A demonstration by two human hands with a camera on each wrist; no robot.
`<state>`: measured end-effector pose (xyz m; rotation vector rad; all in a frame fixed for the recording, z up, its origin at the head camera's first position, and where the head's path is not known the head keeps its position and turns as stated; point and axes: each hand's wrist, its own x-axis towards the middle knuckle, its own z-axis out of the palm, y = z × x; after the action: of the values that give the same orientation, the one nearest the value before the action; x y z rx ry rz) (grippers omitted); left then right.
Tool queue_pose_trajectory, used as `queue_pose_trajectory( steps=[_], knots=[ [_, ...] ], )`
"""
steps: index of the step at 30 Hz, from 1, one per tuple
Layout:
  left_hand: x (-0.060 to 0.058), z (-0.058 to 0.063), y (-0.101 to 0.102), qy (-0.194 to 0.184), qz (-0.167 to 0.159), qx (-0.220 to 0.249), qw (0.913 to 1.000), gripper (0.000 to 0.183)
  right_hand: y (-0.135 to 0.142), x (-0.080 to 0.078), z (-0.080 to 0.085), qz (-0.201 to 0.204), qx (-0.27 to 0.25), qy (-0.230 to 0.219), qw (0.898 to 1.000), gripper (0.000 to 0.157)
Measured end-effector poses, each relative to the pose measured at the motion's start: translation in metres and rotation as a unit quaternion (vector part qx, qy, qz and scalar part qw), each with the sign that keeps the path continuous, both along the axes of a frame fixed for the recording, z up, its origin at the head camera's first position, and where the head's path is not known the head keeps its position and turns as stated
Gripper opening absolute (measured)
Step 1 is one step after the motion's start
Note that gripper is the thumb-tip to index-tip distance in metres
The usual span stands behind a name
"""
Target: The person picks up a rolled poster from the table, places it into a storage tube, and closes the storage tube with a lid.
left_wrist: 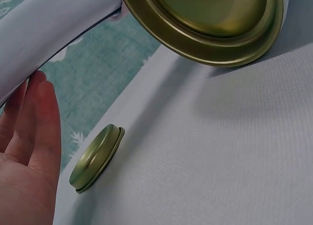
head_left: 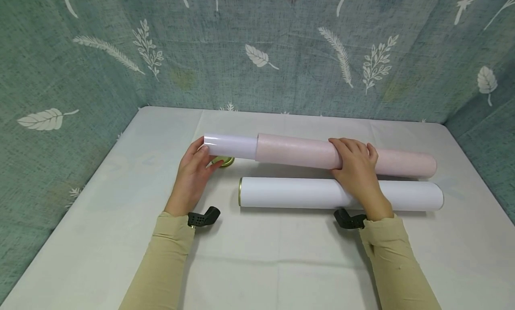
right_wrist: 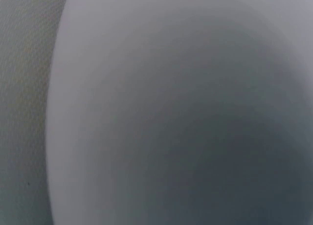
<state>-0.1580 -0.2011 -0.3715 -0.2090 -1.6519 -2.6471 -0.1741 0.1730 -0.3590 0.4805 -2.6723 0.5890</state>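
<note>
A roll of glossy white sheet sticks out of the left end of a pink cardboard tube. My left hand pinches the roll's free end, thumb on the near side and fingers behind; in the left wrist view, fingers show beneath the roll. Around the pink tube, right of its middle, my right hand curls its fingers from above. A gold metal lid lies just behind the left hand's fingers, under the roll in the head view.
A white tube lies in front of the pink one, below the right wrist, its gold end cap facing left. Both rest on a white-covered table. Green leaf-patterned cloth hangs behind and at both sides.
</note>
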Motion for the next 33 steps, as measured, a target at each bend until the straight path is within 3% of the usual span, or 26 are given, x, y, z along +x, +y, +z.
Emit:
queue_pose_trajectory(
  steps=[22, 33],
  knots=[
    [0.001, 0.004, 0.01, -0.008, 0.012, -0.031, 0.9994, 0.045, 0.0, 0.0, 0.001, -0.002, 0.004, -0.006, 1.0, 0.069],
    [0.0, 0.0, 0.011, -0.01, 0.02, -0.02, 0.9995, 0.042, 0.0, -0.001, 0.002, 0.002, 0.004, -0.005, 1.0, 0.069]
  ],
)
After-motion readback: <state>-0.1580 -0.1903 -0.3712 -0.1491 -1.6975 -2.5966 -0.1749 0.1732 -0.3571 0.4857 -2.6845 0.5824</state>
